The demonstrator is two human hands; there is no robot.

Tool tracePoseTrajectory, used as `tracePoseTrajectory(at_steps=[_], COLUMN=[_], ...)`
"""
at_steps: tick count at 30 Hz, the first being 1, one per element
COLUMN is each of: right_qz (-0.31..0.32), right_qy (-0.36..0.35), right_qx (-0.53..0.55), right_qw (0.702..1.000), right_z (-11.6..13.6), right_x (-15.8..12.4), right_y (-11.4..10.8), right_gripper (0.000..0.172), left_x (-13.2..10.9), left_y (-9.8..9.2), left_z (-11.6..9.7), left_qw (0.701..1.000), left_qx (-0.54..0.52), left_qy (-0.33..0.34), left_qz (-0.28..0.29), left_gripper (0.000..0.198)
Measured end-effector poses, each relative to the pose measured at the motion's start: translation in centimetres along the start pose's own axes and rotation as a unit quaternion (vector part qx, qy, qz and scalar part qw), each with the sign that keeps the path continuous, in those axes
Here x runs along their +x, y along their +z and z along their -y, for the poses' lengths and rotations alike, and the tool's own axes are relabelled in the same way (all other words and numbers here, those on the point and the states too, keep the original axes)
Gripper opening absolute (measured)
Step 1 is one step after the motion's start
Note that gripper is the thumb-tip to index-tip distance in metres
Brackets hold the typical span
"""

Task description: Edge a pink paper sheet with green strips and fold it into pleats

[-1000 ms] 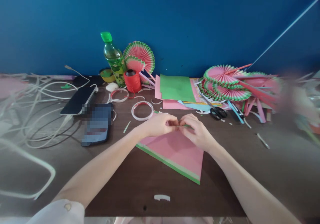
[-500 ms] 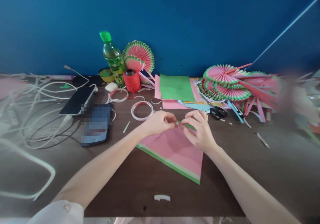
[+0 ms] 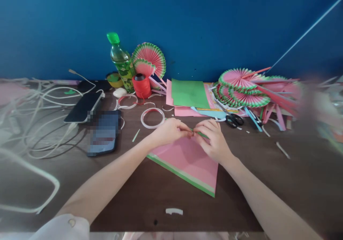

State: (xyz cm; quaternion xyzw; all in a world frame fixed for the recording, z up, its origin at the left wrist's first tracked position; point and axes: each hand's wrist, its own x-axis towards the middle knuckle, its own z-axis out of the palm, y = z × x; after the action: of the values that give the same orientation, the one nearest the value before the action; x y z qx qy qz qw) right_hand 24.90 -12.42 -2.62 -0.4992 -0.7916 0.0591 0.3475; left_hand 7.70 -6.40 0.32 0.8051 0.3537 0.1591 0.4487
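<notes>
A pink paper sheet with green and pale green edge bands (image 3: 187,161) lies at a slant on the dark table. My left hand (image 3: 173,131) is closed, thumb and fingers pinched at the sheet's far green edge. Right beside it, my right hand (image 3: 213,140) pinches the same edge, its fingertips almost touching the left ones. The fingers hide the exact spot they grip. Just behind my left hand lies a roll of clear double-sided tape (image 3: 152,126).
Behind are green paper (image 3: 189,93), black-handled scissors (image 3: 234,120), folded paper fans (image 3: 238,81), a red thread spool (image 3: 142,86) and a green-capped bottle (image 3: 120,59). To the left are a phone (image 3: 104,133), a power bank (image 3: 84,108) and white cables (image 3: 34,158).
My left fingers have moved slightly right, closing in on the right fingertips at the sheet's far edge. The sheet lies in nearly the same place.
</notes>
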Motion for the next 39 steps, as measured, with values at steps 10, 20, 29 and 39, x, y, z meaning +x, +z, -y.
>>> tracePoseTrajectory(at_steps=[10, 20, 29, 39], right_qz=[-0.024, -0.052, -0.06, -0.048], right_qy=[-0.028, -0.046, -0.058, -0.037], right_qx=[-0.031, -0.04, -0.03, 0.003], right_qw=[0.999, 0.997, 0.996, 0.998], right_z=[-0.26, -0.25, -0.33, -0.16], right_x=[-0.03, -0.06, -0.05, -0.07], right_y=[0.08, 0.18, 0.2, 0.19], right_gripper=[0.013, 0.014, 0.016, 0.017], left_x=[-0.06, -0.1, -0.04, -0.2], left_y=[0.19, 0.28, 0.13, -0.08], left_z=[0.13, -0.34, -0.22, -0.4], left_qw=[1.0, 0.996, 0.997, 0.997], left_qx=[0.013, 0.084, 0.071, 0.054], left_qy=[0.008, 0.025, 0.028, 0.048], left_qz=[-0.006, -0.024, -0.016, -0.028], left_gripper=[0.018, 0.017, 0.018, 0.015])
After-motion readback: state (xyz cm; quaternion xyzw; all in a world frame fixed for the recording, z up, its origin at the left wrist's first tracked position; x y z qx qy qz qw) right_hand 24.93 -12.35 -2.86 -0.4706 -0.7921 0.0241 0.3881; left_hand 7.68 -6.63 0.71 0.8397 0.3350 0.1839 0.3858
